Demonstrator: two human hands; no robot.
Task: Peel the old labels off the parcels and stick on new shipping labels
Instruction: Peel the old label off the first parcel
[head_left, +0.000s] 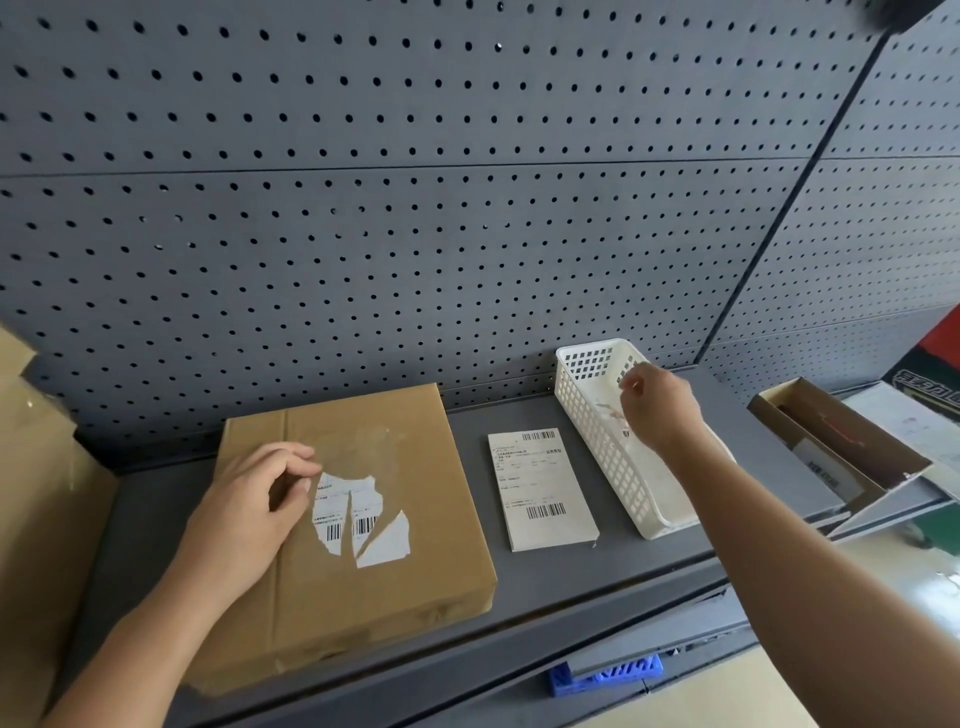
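Note:
A flat brown parcel (363, 525) lies on the grey shelf (530, 587). Torn white remains of an old label (358, 514) with barcodes stick to its top. My left hand (254, 509) rests on the parcel just left of the label, fingers loosely curled and holding nothing. To the right of the parcel lies a stack of new shipping labels (543, 488). My right hand (657, 405) hovers over the white perforated basket (587, 400), fingers hanging down above small torn scraps inside. Whether it pinches a scrap is unclear.
A grey pegboard wall (467, 208) rises behind the shelf. A large cardboard box (31, 493) stands at the far left. An open brown box (841, 447) with papers sits at the right. A blue crate (605, 675) shows below the shelf.

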